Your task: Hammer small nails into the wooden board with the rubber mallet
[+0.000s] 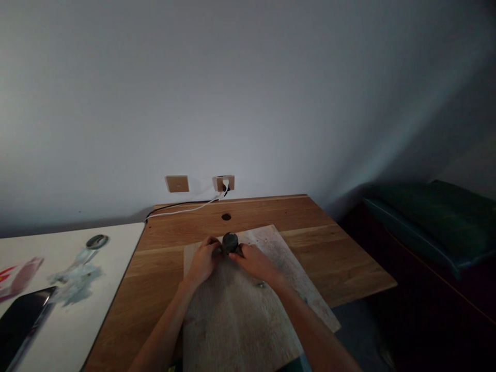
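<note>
Far to the left of the fingers lies a white table (116, 258). On it are a dark tablet (21, 323) at the near edge, a pinkish packet (23, 274) beyond that, and a crumpled clear plastic bag (75, 281) with a small round ring (96, 241) at its far end. All of these are well apart from the hands.

The left hand (203, 261) rests on a pale, worn board (240, 315), with its fingers curled and pressed against the left side of a dark round object (230, 242). That object stands on the far part of the board, right between the fingertips of both hands. The right hand (253, 261) meets it from the other side, its fingers bent in against the right and near face. So both hands are closed on the one object, though the fingertips are too small and dim to show just how each one sits.

The board lies under the fingers and runs back toward the person, along both forearms. It rests on a wooden desk (341, 258) that spreads out to either side of the hands.

Just beyond the fingers, past the far edge of the board, there is a small dark hole (226, 217) in the desk top. Further beyond, on the wall, are a switch plate (177, 183) and a socket (228, 182) with a white plug (225, 183) in it — cables (186, 209) trail from it leftward along the back of the desk.

Well off to the right of the fingers, past the desk edge, sits a dark green cushion (430, 217) in shadow.
</note>
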The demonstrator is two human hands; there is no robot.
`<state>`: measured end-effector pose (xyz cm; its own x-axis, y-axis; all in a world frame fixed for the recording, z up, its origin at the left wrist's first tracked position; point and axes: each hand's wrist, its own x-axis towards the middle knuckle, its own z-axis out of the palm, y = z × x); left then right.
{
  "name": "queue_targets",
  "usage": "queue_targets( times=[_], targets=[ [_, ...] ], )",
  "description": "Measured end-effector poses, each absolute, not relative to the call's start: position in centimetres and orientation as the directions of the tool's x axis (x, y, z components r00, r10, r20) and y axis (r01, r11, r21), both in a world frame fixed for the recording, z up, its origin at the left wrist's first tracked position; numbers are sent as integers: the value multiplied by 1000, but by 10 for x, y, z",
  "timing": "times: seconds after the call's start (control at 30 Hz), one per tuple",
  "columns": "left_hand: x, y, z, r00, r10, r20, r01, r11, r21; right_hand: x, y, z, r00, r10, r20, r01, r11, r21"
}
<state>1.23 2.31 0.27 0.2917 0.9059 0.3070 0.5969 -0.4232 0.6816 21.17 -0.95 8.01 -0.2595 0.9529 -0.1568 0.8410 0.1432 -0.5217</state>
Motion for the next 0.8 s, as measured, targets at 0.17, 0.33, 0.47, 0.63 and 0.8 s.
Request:
queue_targets(
  times=[0.17, 0.33, 0.47, 0.63, 0.8],
  targets=[
    [12, 24, 1, 276, 908, 317, 603, -420, 678, 214, -9, 77, -264, 954, -139, 837, 155, -524],
    [13, 25, 0, 279, 909, 309, 599, -416, 684, 215, -8, 79, -272, 953, -136, 836, 164, -524],
    [13, 25, 2, 283, 907, 312, 597, -421, 683, 214, -10, 83, -251, 956, -152, 852, 144, -504],
    [13, 23, 5, 288, 907, 308, 584, -421, 694, 213, -12, 85, -248, 958, -144, 856, 147, -495],
    [12, 24, 4, 279, 912, 301, 596, -410, 690, 213, -12, 82, -241, 958, -155, 860, 137, -492]
  ],
)
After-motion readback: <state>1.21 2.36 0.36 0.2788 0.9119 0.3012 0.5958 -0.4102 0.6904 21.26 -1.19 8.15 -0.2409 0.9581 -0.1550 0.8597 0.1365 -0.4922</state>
